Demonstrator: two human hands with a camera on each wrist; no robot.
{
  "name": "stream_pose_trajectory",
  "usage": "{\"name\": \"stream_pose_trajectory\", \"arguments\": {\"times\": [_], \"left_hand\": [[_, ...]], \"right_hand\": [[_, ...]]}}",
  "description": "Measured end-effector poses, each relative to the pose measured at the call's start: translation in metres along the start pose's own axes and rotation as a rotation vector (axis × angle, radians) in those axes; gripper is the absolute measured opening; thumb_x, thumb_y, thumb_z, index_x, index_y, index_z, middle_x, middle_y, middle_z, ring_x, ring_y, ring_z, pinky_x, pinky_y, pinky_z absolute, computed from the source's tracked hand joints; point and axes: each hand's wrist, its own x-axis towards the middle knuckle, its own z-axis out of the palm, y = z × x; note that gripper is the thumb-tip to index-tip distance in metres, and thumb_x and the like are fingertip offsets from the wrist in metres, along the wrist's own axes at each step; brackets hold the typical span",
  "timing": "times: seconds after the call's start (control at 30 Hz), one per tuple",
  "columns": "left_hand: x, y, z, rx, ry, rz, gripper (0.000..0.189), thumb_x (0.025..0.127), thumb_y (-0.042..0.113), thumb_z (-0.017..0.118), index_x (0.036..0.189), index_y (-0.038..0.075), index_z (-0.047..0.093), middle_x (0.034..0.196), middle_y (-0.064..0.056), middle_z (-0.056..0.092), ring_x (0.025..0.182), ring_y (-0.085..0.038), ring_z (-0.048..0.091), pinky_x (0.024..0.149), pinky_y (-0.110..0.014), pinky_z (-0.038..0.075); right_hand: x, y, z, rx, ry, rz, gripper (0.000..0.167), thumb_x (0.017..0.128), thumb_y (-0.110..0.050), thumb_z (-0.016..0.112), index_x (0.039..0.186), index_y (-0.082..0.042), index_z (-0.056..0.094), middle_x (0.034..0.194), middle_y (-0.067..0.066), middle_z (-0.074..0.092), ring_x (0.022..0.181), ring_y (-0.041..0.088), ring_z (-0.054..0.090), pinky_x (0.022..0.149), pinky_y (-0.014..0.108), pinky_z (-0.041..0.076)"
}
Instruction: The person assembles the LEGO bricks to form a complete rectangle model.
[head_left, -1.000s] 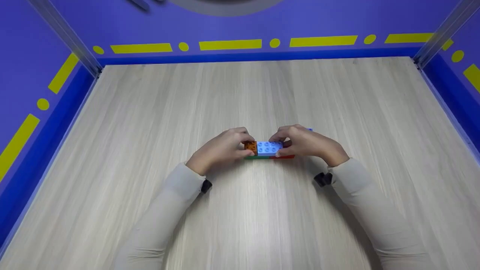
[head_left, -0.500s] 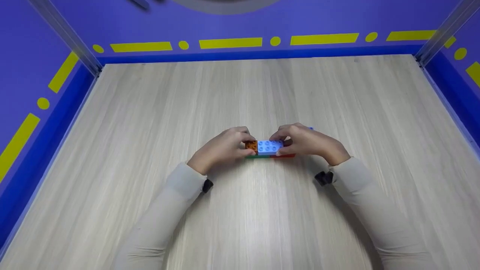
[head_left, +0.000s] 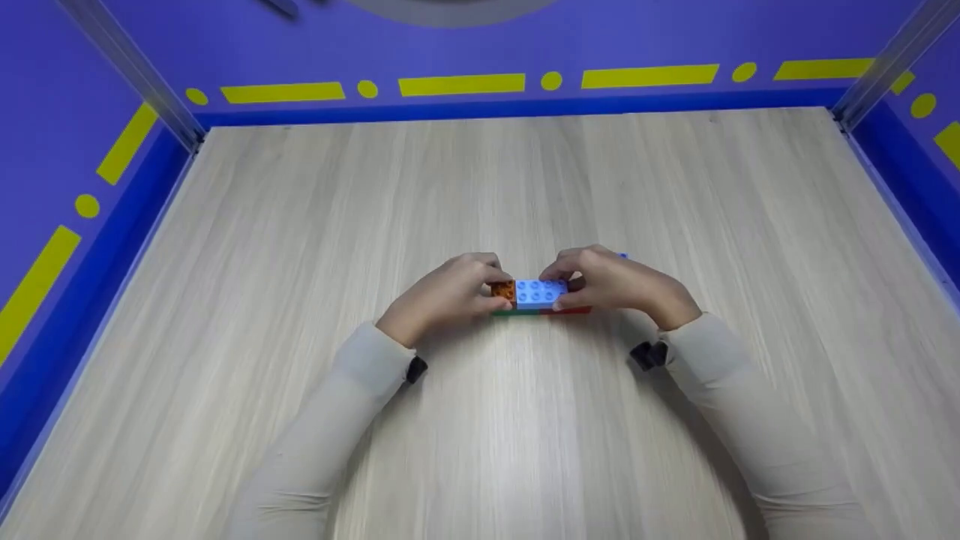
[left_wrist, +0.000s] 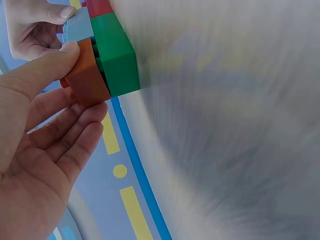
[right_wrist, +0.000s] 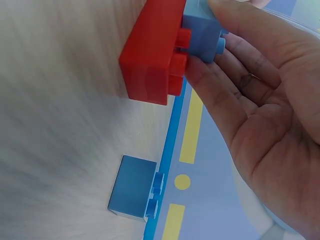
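Note:
An orange-brown toy brick (head_left: 503, 292) is pinched between the thumb and fingers of my left hand (head_left: 446, 296). It sits over the end of a green brick (left_wrist: 118, 55), slightly tilted, with a narrow gap and green studs showing between them in the left wrist view. Beside it lies a light blue brick (head_left: 534, 295), which my right hand (head_left: 615, 285) pinches at its right end. The light blue brick spans the green brick and a red brick (right_wrist: 151, 52) below. Studs show at the red brick's outer end in the right wrist view.
A separate blue brick (right_wrist: 133, 186) lies on the wooden table (head_left: 480, 450), mostly hidden behind my right hand in the head view. Purple walls (head_left: 480, 45) with yellow marks close off the back and both sides.

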Motion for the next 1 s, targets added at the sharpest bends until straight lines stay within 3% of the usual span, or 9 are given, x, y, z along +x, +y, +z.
{"name": "stream_pose_trajectory", "arguments": {"times": [1.0], "left_hand": [[0.0001, -0.002, 0.0045, -0.055, 0.032, -0.061, 0.039, 0.084, 0.025, 0.075, 0.118, 0.005, 0.069, 0.102, -0.004, 0.065, 0.092, -0.017, 0.059, 0.079, -0.028, 0.048]], "right_hand": [[0.0005, 0.0007, 0.0005, 0.018, 0.002, -0.031, 0.034, 0.083, -0.009, 0.074, 0.115, -0.003, 0.068, 0.111, 0.01, 0.066, 0.102, 0.026, 0.066, 0.085, 0.037, 0.056]]}}
